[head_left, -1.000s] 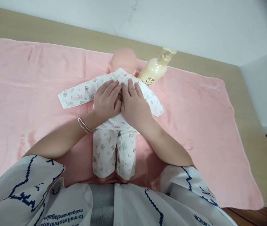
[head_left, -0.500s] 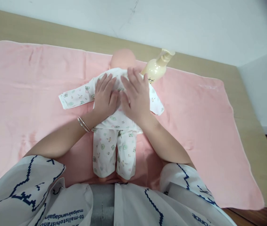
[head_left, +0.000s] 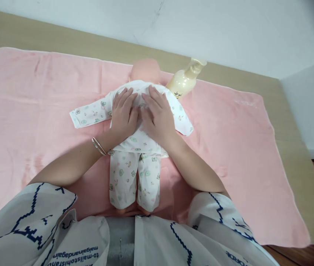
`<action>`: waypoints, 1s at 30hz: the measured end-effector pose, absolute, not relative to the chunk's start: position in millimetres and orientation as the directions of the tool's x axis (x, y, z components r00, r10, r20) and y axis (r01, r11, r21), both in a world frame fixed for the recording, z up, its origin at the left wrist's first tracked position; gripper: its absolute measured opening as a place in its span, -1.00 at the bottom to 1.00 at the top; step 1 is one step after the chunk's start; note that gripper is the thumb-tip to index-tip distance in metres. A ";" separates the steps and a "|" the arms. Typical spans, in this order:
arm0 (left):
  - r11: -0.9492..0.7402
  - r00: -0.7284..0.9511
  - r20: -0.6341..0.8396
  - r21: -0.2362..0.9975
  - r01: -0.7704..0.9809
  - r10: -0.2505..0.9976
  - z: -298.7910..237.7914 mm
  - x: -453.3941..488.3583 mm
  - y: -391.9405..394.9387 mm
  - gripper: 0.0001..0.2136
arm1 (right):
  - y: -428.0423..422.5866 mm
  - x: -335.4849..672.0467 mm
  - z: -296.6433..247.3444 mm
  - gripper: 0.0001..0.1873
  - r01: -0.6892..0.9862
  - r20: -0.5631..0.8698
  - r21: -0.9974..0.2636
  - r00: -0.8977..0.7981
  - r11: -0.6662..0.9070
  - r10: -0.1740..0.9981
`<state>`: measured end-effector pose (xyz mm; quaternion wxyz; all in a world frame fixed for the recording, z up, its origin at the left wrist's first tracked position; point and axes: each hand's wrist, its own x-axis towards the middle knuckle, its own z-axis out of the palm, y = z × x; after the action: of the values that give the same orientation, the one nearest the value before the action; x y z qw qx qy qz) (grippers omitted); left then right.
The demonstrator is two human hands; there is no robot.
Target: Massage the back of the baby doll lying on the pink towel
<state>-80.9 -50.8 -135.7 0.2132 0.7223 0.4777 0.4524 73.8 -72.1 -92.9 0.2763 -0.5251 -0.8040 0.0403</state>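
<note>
A baby doll [head_left: 146, 70] lies face down, its bald head away from me and its legs toward me. It wears a white printed long-sleeved top [head_left: 139, 143] and matching trousers [head_left: 123, 181]. My left hand [head_left: 124, 114] rests flat on the left of the doll's upper back, fingers stretched forward. Beside it, my right hand [head_left: 159, 117] lies on the right of the back with its fingers extended. The two thumbs are close to each other over the middle of the back. Neither hand grips anything.
A cream pump bottle [head_left: 183, 82] lies tilted to the right of the doll's head. Under the doll a pink blanket [head_left: 237, 155] covers most of the wooden table [head_left: 290, 122]. The white wall [head_left: 229, 33] rises behind the table's far edge.
My right hand has come down flatter on the doll's back, its fingers shifting slightly toward me and left. My left hand and the doll stay nearly where they were.
</note>
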 end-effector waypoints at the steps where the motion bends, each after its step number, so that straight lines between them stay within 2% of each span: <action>1: -0.441 0.136 0.433 0.758 0.480 0.891 -135.2 -80.7 -51.0 -0.33 | -75.7 74.5 -88.6 -0.50 0.815 0.434 -0.353 -0.293 0.460 0.852; 3: -0.409 0.139 0.390 0.795 0.449 0.910 -134.2 -80.1 -51.5 -0.31 | -80.9 75.2 -82.7 -0.50 0.806 0.481 -0.352 -0.282 0.477 0.830; 6: -0.392 0.114 0.384 0.805 0.445 0.916 -132.1 -79.7 -52.9 -0.32 | -79.9 71.3 -90.3 -0.50 0.813 0.468 -0.350 -0.278 0.465 0.839; 10: -0.444 0.126 0.440 0.760 0.475 0.889 -117.3 -78.9 -60.0 -0.54 | -74.4 63.8 -106.1 -0.50 0.839 0.425 -0.321 -0.288 0.440 0.858; 12: -0.498 0.132 0.492 0.757 0.424 0.861 -101.2 -75.6 -65.5 -0.65 | -76.0 67.7 -98.7 -0.50 0.834 0.468 -0.301 -0.293 0.463 0.833; 14: -0.496 0.105 0.490 0.808 0.317 0.866 -81.1 -68.0 -68.2 -0.70 | -78.4 80.1 -81.8 -0.50 0.833 0.534 -0.282 -0.277 0.477 0.799; 17: -0.300 0.077 0.299 0.954 0.009 0.951 -52.3 -48.1 -57.3 -0.76 | -73.6 110.5 -55.6 -0.47 0.860 0.611 -0.277 -0.187 0.429 0.769; 20: -0.017 0.160 0.079 0.934 -0.358 0.984 -33.1 -23.8 -25.5 -0.78 | -55.5 140.6 -46.2 -0.41 0.867 0.622 -0.298 -0.141 0.399 0.770; 23: 0.143 0.231 -0.037 0.876 -0.461 0.972 -24.5 -4.0 11.7 -0.66 | -35.4 155.6 -52.4 -0.39 0.846 0.554 -0.336 -0.178 0.414 0.814; 26: 0.303 0.283 -0.168 0.781 -0.546 0.944 -23.8 9.6 35.5 -0.55 | -23.9 156.1 -62.2 -0.35 0.858 0.470 -0.368 -0.161 0.359 0.868; 30: 0.396 0.371 -0.193 0.683 -0.613 0.908 -24.1 21.4 40.3 -0.43 | -19.9 153.4 -67.0 -0.35 0.893 0.437 -0.343 -0.122 0.290 0.891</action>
<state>21.4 40.3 -24.1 0.7860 0.2604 0.2831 0.4839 153.4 -19.9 -67.0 0.2903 -0.5958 -0.7489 -0.0020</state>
